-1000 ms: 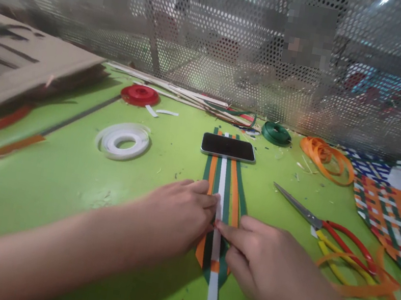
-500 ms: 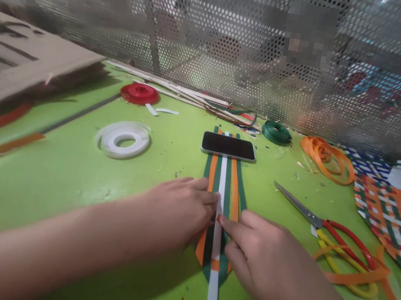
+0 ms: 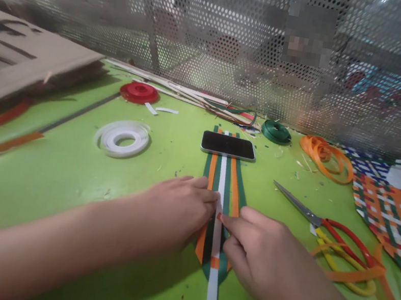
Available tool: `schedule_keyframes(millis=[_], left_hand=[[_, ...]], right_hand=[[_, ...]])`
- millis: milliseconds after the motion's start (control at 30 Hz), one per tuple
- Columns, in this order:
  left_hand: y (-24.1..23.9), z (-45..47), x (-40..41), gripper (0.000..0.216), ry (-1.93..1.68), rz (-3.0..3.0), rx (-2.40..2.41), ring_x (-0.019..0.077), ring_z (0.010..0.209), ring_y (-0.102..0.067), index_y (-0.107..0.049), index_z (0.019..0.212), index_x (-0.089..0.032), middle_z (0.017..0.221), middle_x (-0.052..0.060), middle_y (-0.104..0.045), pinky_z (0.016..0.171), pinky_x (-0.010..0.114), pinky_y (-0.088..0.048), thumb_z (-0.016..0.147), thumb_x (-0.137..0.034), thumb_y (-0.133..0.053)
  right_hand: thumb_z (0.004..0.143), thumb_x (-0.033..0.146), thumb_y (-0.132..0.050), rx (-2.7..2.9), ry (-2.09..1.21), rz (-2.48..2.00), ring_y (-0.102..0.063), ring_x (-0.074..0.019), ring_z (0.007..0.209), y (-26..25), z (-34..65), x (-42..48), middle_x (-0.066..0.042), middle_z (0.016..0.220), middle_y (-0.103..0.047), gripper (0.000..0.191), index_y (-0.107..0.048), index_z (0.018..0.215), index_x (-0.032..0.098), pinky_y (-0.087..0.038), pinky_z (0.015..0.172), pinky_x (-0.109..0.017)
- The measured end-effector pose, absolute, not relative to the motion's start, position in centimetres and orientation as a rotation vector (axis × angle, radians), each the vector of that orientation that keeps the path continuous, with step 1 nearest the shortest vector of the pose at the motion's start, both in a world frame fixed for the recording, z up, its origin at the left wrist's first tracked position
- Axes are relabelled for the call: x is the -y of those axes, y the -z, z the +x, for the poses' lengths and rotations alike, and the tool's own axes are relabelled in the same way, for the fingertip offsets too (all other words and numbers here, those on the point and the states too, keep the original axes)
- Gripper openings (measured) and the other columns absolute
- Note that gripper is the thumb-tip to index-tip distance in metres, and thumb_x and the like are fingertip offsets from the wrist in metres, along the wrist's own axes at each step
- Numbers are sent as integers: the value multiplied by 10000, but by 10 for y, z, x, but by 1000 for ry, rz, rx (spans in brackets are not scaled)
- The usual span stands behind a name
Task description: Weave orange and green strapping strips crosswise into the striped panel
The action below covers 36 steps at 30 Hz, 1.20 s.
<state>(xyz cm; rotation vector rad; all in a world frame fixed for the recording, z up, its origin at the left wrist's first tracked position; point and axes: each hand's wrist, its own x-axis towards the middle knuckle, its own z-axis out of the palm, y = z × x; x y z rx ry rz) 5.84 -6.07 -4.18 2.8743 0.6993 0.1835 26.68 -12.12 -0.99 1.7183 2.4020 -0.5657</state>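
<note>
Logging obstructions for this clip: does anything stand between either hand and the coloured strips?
Nothing visible does: left hand and right hand both rest on the strips. The phone lies across their far part, beyond both hands.

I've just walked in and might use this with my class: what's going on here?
A person is working with both hands at long green, orange and white strips on a green table. The left hand rests over them; the right hand reaches an index finger to the white one. Whether either hand is pinching anything is unclear. A phone lies across the strips' far part. Scissors lie to the right.
</note>
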Motion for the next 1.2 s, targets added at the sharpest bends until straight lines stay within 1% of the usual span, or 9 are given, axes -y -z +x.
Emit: schedule_keyframes(millis=[233,400,500,667,833,933,1033,1100,1200], left_hand=[[39,60,60,216,-138,2884,-716,280,1151,-700,-750,1034,-199,1169,95,-798,1041,386,-537,868,-80,-680],[39,60,61,216,-141,2883,-724,287,1144,-702,-754,1039,-205,1156,97,-797,1025,393,-544,863,-96,-692],[39,60,61,217,-126,2877,-730,287,1139,-701,-755,1033,-210,1151,94,-797,1022,396,-543,861,-96,-691],[40,60,61,233,-136,2859,-735,287,1148,-696,-754,1047,-208,1137,96,-793,1027,392,-539,860,-84,-692],[42,59,60,222,-165,2831,-708,274,1137,-697,-753,1060,-208,1116,87,-782,1038,390,-532,911,-73,-659],[40,60,59,199,-155,2779,-728,252,1082,-703,-745,1050,-208,1083,77,-767,1011,374,-544,956,-77,-628],[33,61,59,155,-66,2684,-809,237,1008,-705,-731,991,-192,1036,66,-739,956,361,-568,964,-83,-625],[28,62,58,141,3,2625,-865,242,1022,-707,-730,976,-181,1044,67,-723,972,374,-572,955,-82,-633],[23,63,58,168,54,2574,-918,248,1052,-714,-741,996,-184,1100,74,-708,981,389,-575,941,-69,-632]], right_hand=[[1029,171,-522,-2399,523,1717,-730,-232,839,12,265,119,-47,933,-705,246,-753,971,231,-429,715,-360],[1013,152,-542,-2405,521,1730,-712,-232,824,11,264,120,-47,940,-706,226,-752,1000,237,-391,683,-362],[1012,165,-546,-2387,556,1754,-696,-227,815,10,264,119,-51,940,-699,212,-745,973,225,-380,679,-362],[1000,172,-553,-2400,783,1833,-668,-197,821,8,266,116,-40,898,-687,230,-752,893,209,-416,738,-346],[985,182,-559,-2492,909,1855,-615,-163,739,8,272,114,-11,821,-680,254,-752,828,230,-408,683,-319],[986,206,-580,-2499,977,1885,-646,-158,752,10,276,115,-10,878,-732,223,-751,846,239,-440,691,-300],[971,188,-593,-2455,1121,1935,-693,-155,795,13,278,116,2,966,-787,192,-740,868,257,-469,688,-271],[970,188,-594,-2386,1208,1987,-701,-156,785,15,279,116,12,951,-796,182,-746,921,275,-469,656,-259],[982,217,-598,-2288,1284,2057,-671,-153,735,17,279,116,21,866,-774,152,-736,969,282,-459,623,-250]])
